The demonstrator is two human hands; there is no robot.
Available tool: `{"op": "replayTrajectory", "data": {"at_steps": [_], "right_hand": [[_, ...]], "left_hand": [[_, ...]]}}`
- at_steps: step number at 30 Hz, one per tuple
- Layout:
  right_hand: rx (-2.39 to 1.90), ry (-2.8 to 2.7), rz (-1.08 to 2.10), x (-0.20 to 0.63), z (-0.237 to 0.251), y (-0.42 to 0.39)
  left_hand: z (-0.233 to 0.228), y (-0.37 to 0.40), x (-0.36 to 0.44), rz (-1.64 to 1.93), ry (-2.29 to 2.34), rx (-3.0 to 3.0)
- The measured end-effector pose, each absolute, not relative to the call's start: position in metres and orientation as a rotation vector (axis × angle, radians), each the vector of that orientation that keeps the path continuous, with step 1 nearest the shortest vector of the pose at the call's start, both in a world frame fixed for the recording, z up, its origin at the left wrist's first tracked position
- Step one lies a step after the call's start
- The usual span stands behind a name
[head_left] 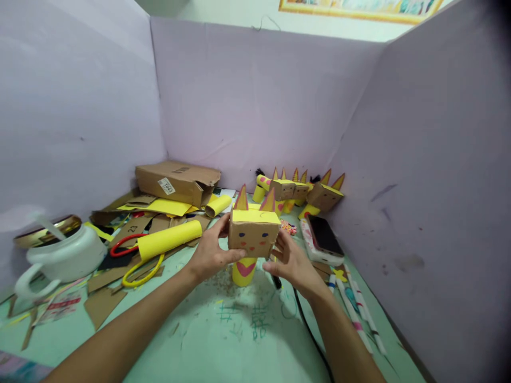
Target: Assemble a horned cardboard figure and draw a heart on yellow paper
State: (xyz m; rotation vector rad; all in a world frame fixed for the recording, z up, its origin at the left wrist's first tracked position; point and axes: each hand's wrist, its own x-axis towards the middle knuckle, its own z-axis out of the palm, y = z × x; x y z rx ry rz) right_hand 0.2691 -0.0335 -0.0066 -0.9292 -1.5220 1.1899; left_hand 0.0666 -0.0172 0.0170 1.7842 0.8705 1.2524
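A small cardboard figure [255, 240] stands upright in front of me, with a box-shaped head, drawn face and two pointed yellow ears edged in dark red. Its yellow tube body [243, 279] bears a pink heart-like shape. My left hand [213, 249] grips the left side of the head, thumb across the lower front corner. Around the right side curl the fingers of my right hand [293, 266], its thumb lower and apart from the face. Just below that hand lies a dark tool with a black cord [303, 314]; its front part is hidden.
Similar cardboard figures [325, 196] stand at the back right. Scissors [139, 274] with red and yellow handles, yellow tubes [170, 239], cardboard scraps and a cardboard box [178, 178] lie left. A white teapot-like pot [66, 255] stands far left. Markers [353, 314] and a phone [325, 234] lie right.
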Motion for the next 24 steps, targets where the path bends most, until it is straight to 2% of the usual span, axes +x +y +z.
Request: {"op": "replayTrajectory", "data": {"at_steps": [6, 12, 17, 20, 24], "right_hand": [[-0.667, -1.485, 1.158, 0.251, 0.011, -0.02], [-0.704, -1.581, 1.173, 0.248, 0.019, -0.018], [-0.76, -1.597, 1.134, 0.248, 0.015, -0.019], [-0.754, -1.592, 1.153, 0.248, 0.011, -0.017], [-0.81, -1.609, 1.094, 0.25, 0.008, -0.017]], "left_hand": [[0.014, -0.016, 0.066, 1.246, 0.873, 1.789], [0.015, -0.016, 0.064, 1.232, 0.827, 1.791], [0.001, -0.015, 0.051, 0.984, 0.612, 1.718], [-0.014, -0.015, 0.05, 0.824, 0.699, 1.687], [-0.031, -0.019, 0.06, 0.794, 0.812, 1.68]]}}
